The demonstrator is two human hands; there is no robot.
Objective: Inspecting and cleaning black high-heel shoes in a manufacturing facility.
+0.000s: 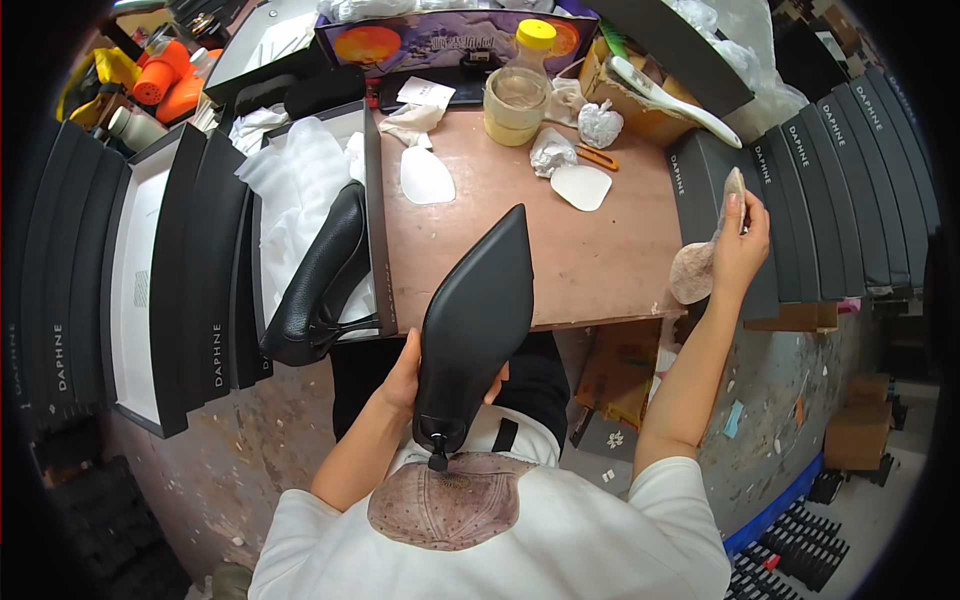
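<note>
1. Head view: the left hand point(403, 372) grips a black pointed shoe point(474, 310) around its heel end, with one digit along the left side and fingertips showing at the right.
2. That shoe is in front of the person's body, sole facing up, toe pointing away, its front part overlapping the near edge of the pinkish tabletop point(620, 260).
3. Out to the right, the right hand point(745, 238) pinches a mottled beige cloth point(692, 273) between thumb and fingers; one part sticks up above the grip, another hangs below.
4. A second black shoe point(322, 275) lies on white tissue point(290, 165) in an open dark box point(377, 230) at the tabletop's left.
5. Toward the back stands a yellow-capped bottle point(517, 95), near crumpled white paper point(600, 125) and an orange tool point(598, 158).
6. Two flat white pieces point(428, 177) lie apart on the tabletop.
7. Dark shoe boxes point(850, 190) stand in a row beyond the right hand.
</note>
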